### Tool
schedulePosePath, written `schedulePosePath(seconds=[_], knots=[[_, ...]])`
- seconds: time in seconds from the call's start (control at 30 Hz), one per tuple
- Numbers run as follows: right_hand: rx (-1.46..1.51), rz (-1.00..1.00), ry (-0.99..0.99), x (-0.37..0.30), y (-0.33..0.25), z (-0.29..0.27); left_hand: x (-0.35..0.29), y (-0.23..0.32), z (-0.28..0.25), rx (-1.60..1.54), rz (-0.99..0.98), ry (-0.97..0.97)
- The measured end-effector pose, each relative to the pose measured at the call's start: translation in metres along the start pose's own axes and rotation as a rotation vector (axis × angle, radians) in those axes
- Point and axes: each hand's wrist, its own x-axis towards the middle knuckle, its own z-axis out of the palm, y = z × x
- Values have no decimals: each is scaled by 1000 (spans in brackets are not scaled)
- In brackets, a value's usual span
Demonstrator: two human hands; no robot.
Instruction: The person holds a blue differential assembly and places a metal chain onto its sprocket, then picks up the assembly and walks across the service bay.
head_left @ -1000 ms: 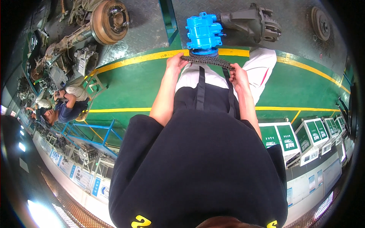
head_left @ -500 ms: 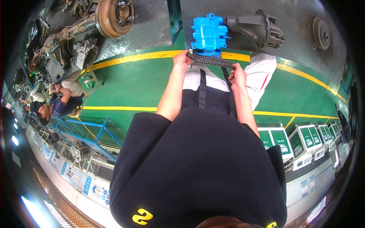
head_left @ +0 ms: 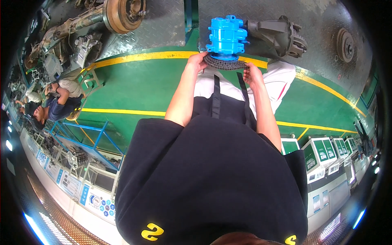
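A bright blue cast housing (head_left: 226, 36) with bolt lugs stands at the near edge of the dark metal bench, its round flanged end toward me. A dark, thick linked chain (head_left: 225, 65) curves along the near side of that end. My left hand (head_left: 197, 62) is closed on the chain's left end, close against the housing. My right hand (head_left: 253, 75) pinches the right end with thumb and fingers, a little apart from the blue part. Whether the chain touches the flange all along, I cannot tell.
Right of the housing lies a dark differential carrier (head_left: 273, 34), and farther right a round hub disc (head_left: 345, 45). On the left bench are a rusty axle with a brake drum (head_left: 122, 16) and a metal casting (head_left: 87, 49). A person (head_left: 63, 100) works at far left.
My right hand has moved up and left toward the housing. The chain, nearly straight before, now bends round the blue part's near end. My left hand has stayed about in place.
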Motion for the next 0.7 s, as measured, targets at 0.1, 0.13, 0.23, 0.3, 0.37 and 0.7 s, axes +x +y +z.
schedulePosePath(seconds=[0.1, 0.13, 0.23, 0.3, 0.37, 0.7], knots=[[-46, -4, -68, 15, 2, -1, 0, 4, 3, 11, -39, -25], [-161, -109, -94, 19, 3, -2, -1, 5, 4, 23, -48, -35], [-297, -188, -125, 21, 2, 3, -9, 8, 7, 48, -54, -35], [-323, -164, -133, 19, -2, 9, -15, 13, 5, 47, -70, -22], [-332, -77, -167, 17, -8, 13, -22, 16, 5, 40, -84, -10], [-211, -138, -211, 0, -6, -9, -18, 16, 1, 60, -91, -15]])
